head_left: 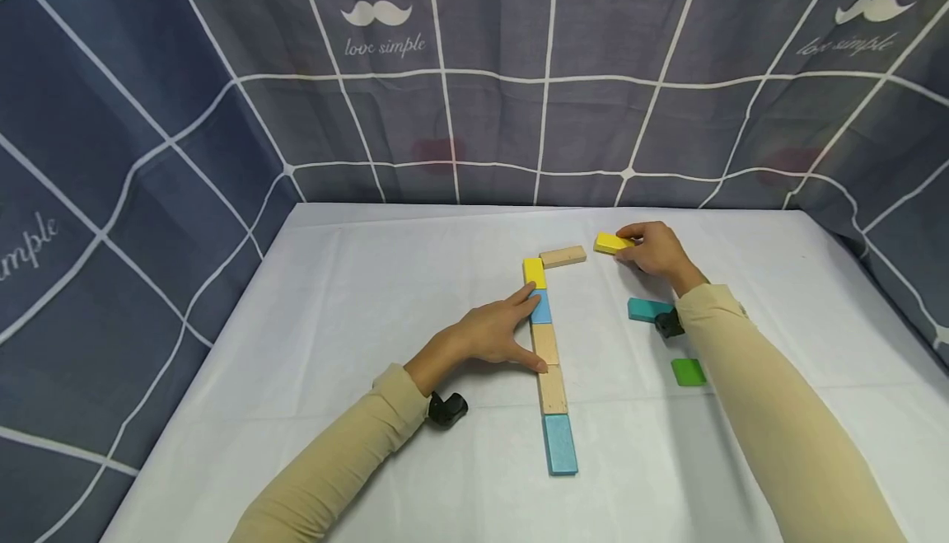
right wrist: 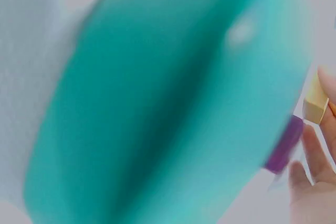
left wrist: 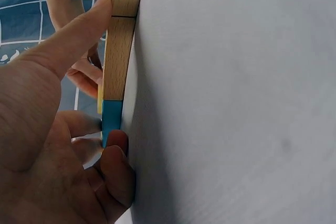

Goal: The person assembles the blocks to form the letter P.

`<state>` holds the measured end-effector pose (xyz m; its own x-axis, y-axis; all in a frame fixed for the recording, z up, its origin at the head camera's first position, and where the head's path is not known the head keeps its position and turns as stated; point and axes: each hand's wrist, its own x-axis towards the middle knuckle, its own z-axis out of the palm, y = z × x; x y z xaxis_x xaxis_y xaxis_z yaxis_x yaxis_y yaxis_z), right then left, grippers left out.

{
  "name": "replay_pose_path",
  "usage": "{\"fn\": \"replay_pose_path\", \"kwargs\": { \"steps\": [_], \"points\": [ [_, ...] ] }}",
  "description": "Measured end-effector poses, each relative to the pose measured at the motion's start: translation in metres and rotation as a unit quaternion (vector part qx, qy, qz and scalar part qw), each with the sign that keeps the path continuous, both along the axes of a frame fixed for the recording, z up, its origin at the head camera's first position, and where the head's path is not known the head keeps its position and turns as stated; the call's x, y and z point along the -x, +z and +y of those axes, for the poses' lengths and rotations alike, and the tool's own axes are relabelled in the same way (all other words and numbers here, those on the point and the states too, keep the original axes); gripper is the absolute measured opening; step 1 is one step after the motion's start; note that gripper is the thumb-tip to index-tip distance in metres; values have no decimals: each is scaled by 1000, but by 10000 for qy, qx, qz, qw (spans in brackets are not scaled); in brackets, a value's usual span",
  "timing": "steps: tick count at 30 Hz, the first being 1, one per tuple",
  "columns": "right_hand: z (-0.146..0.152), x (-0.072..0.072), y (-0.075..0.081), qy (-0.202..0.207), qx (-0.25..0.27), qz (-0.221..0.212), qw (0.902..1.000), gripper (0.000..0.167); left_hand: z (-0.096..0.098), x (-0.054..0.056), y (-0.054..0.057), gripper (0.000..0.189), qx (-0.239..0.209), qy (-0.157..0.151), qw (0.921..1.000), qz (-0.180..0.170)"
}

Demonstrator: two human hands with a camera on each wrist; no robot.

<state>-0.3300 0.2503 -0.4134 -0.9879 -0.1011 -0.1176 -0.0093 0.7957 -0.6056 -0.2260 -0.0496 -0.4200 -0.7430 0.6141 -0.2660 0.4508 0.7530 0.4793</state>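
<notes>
Yellow block [head_left: 606, 242] pinched between thumb and fingers of the right hand [head_left: 654, 248], close to the far edge of the table [head_left: 415, 493], right of its middle. Right arm stretched well out, slanting in from the near right corner.

Left hand [head_left: 493, 330] released, thumb and fingers spread against a row of five blocks; thumb near the seam between the two wooden blocks, fingertips by the light-blue block [head_left: 541, 307]. Left arm slants in from the near edge.

Row, far end to near: one yellow end block [head_left: 534, 272], one light-blue, two wooden (far one [head_left: 544, 344], near one [head_left: 553, 390]), one blue end block [head_left: 559, 444]. All lie end to end, mid-table.

One angled wooden block [head_left: 563, 256] by the row's far end, pointing toward the right hand; contact with the row cannot be told.

Loose toward the right edge: one teal block [head_left: 648, 309] by the right wrist, one green block [head_left: 688, 372] nearer. Right wrist view adds one purple block [right wrist: 284, 145] beside the fingers. Black wrist cameras: two.
</notes>
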Motion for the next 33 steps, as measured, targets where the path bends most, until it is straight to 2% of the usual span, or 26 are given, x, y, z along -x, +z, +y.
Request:
{"fn": "replay_pose_path", "kwargs": {
  "steps": [6, 13, 21, 33],
  "points": [
    [-5, -4, 7, 509, 141, -28, 9986, 46, 0, -1, 1, 114, -4, 11, 10000, -15],
    [-6, -8, 10, 897, 49, 5, 9960, 42, -1, 0, 1, 114, -23, 4, 10000, -19],
    [-4, -11, 4, 996, 49, 34, 9950, 41, -1, 0, 2, 113, -56, -3, 10000, -20],
    [-8, -15, 1, 811, 57, -97, 9966, 46, 0, 0, 1, 113, -86, -10, 10000, 4]
  ]
}}
